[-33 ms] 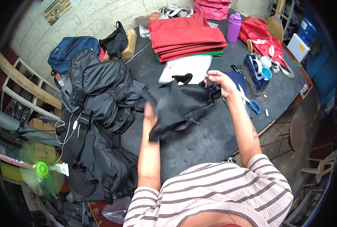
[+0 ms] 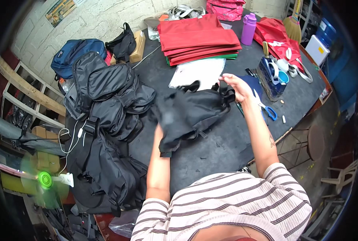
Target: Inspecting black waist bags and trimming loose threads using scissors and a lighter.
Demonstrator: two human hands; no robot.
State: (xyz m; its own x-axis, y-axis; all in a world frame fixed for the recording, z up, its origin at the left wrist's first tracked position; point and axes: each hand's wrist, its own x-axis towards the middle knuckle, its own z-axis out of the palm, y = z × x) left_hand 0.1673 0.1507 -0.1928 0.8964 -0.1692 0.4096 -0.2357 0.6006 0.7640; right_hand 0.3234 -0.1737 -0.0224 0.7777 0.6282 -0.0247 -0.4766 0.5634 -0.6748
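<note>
A small black fabric bag (image 2: 191,112) hangs above the table between my hands, slightly blurred by motion. My right hand (image 2: 238,87) grips the strap end at the bag's right side, with its fingers bent. At the left, my left hand is covered by the bag cloth; only the wrist and forearm show below it, so its fingers cannot be seen. A short strap tab dangles over the left forearm. Just beyond the bag lie white sheets (image 2: 199,71), partly covered by it. Blue-handled scissors (image 2: 270,113) rest right of my right forearm.
Black bags (image 2: 106,84) are heaped along the left, beside a blue backpack (image 2: 76,54). Folded red fabric (image 2: 199,38) is stacked at the back, near a purple bottle (image 2: 249,30). A dark tool holder (image 2: 269,78) stands right. A fan (image 2: 45,180) spins at lower left.
The bag's left end has shifted slightly and dropped over my left hand, which showed in part before. My right hand has barely moved.
</note>
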